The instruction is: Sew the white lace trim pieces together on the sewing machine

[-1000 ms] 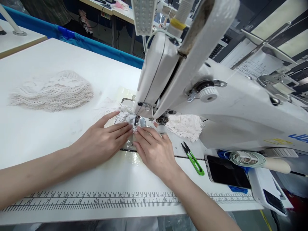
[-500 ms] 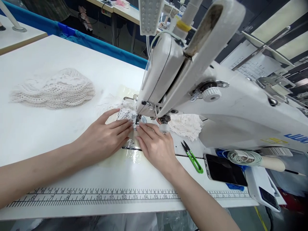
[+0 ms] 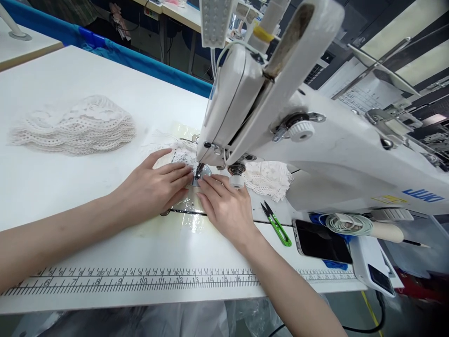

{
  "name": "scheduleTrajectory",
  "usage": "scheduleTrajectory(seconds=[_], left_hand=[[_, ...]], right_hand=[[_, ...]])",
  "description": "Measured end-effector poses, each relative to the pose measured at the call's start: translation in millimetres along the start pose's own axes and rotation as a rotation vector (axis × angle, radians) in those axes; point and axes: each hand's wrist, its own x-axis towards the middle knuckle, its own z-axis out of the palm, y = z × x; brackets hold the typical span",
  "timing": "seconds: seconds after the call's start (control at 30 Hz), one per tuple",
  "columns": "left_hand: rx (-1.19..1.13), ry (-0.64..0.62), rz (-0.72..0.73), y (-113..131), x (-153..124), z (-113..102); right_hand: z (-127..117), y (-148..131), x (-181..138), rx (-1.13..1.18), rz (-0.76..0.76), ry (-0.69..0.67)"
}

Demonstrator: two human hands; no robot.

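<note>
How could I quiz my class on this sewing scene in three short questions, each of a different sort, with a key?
1. Multiple choice: What lies between the right hand and the phone?
A) coiled cord
B) green snips
C) a drinking cup

2. True or false: White lace shows beside the left hand, near the presser foot.

3. Fill in the gap: The blue letters on the sewing machine read ____.

Key: 1. B; 2. True; 3. JUKI.
</note>
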Motion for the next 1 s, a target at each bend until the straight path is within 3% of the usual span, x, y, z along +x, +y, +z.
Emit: scheduleTrajectory(seconds=[0.33, 0.43, 0.53, 0.63, 0.8, 0.9, 1.0], left_hand=[[-0.02, -0.096, -0.204, -13.7, 3.5, -2.1], [-0.018, -0.172, -0.293, -19.1, 8.8, -16.3], [-0.219, -0.339, -0.368, -28.6, 10.9, -42.6], [-0.563, -0.555, -0.386, -38.6, 7.8, -73.3], [-0.779, -0.561, -0.358, -49.9, -4.8, -107.3], [-0.757, -0.458, -0.397, -59.3, -26.3, -117.5], [-0.709, -0.419, -0.451, -72.0, -63.8, -126.5]], right_hand=[[-1.0, 5.2, -2.5, 0.062, -0.003, 0.045], [1.0, 4.9, -3.1, 0.165, 0.022, 0.089], [-4.3, -1.0, -0.3, 0.446, 0.064, 0.091], [-19.3, -11.8, 11.7, 0.818, 0.171, -0.096], [-38.2, -33.5, 49.5, 1.459, 0.502, -0.546], [-34.2, -49.9, 70.2, 1.659, 0.584, -0.601], [-28.1, -66.6, 84.5, 1.638, 0.543, -0.607]])
